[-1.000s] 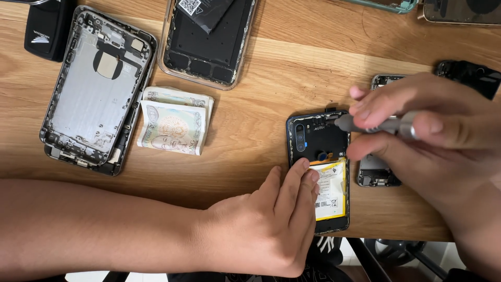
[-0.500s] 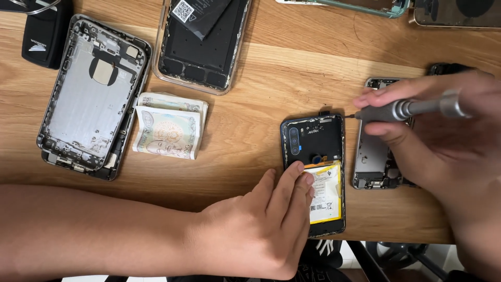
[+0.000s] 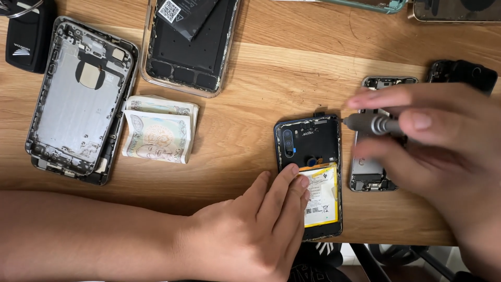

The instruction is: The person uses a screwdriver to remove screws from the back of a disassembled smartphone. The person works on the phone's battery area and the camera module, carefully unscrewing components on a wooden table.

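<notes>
- Head view: the left hand [image 3: 255, 230] lies flat, fingers together, pressing the lower left edge of an opened black phone [image 3: 309, 175] near the table's [image 3: 250, 130] front edge.
- The right hand [image 3: 433, 151] is pinched around a grey screwdriver [image 3: 373, 124], whose tip is at the phone's upper right corner.
- Folded banknotes [image 3: 159, 130] lie well to the left.

We pin the open black phone [image 3: 309, 156] with our left hand [image 3: 255, 230], fingertips on its yellow battery [image 3: 321, 196]. At three o'clock, our right hand [image 3: 433, 151] pinches a grey screwdriver [image 3: 373, 124], tip by the phone's top corner.
</notes>
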